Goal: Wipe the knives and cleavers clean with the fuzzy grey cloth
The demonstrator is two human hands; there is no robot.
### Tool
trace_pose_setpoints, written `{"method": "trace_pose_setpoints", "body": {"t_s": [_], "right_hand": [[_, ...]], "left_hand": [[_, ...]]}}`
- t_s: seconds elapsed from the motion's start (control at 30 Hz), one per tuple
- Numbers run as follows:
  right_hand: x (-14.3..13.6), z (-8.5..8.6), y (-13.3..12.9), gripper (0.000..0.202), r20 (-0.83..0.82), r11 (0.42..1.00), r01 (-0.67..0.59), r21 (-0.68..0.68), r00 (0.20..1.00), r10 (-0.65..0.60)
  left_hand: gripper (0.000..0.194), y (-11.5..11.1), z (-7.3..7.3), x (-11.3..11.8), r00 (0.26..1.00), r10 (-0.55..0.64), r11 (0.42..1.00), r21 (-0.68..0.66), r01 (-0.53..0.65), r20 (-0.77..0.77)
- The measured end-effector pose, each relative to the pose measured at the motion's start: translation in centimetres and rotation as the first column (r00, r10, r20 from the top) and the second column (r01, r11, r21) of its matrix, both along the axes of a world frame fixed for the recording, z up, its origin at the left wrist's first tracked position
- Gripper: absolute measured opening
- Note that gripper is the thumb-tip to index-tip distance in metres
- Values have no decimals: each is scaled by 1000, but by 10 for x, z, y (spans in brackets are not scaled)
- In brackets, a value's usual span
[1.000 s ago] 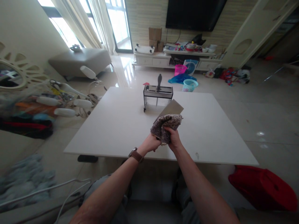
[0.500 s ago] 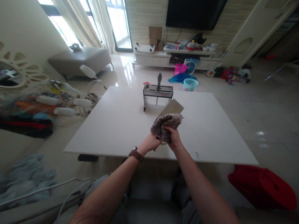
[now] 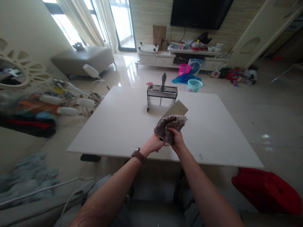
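A cleaver with a broad grey blade (image 3: 179, 108) points away from me over the white table (image 3: 106, 126). My left hand (image 3: 155, 143) is closed around its handle, which is almost wholly hidden by the fingers and the cloth. A brown patterned cloth (image 3: 169, 124) lies bunched over the near part of the blade. Gripping that cloth from the right is my right hand (image 3: 177, 137), thumb on top. Just beyond the blade stands a clear-sided knife block (image 3: 162, 94) with a dark frame; a black knife handle (image 3: 163, 80) sticks up from its top.
A small mark or clear object (image 3: 201, 156) is at the table's near right edge. Behind the table are a turquoise basket (image 3: 194, 85) and a pink basket (image 3: 184, 69) on the floor. A red seat (image 3: 267, 189) stands at the lower right.
The whole view has shifted slightly, so everything appears a little farther right. Both hands keep their hold on the cleaver and the cloth, with hardly any movement.
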State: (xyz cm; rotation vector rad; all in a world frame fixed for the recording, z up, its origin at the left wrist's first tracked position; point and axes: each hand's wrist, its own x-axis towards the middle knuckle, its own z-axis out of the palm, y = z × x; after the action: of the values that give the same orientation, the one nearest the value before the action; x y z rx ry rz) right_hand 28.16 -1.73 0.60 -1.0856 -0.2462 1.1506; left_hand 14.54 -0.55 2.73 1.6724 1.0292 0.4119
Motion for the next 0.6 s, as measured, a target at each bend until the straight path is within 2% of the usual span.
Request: {"method": "trace_pose_setpoints", "body": {"t_s": [0.37,0.6], "right_hand": [[0,0,0,39,8,1000,-4,6,1000,3],[0,-1,0,37,-2,1000,-4,-1,1000,4]], "left_hand": [[76,0,-2,1,1000,20,1000,-9,-20,7],[72,0,-1,0,1000,-19,1000,3,19,6]]}}
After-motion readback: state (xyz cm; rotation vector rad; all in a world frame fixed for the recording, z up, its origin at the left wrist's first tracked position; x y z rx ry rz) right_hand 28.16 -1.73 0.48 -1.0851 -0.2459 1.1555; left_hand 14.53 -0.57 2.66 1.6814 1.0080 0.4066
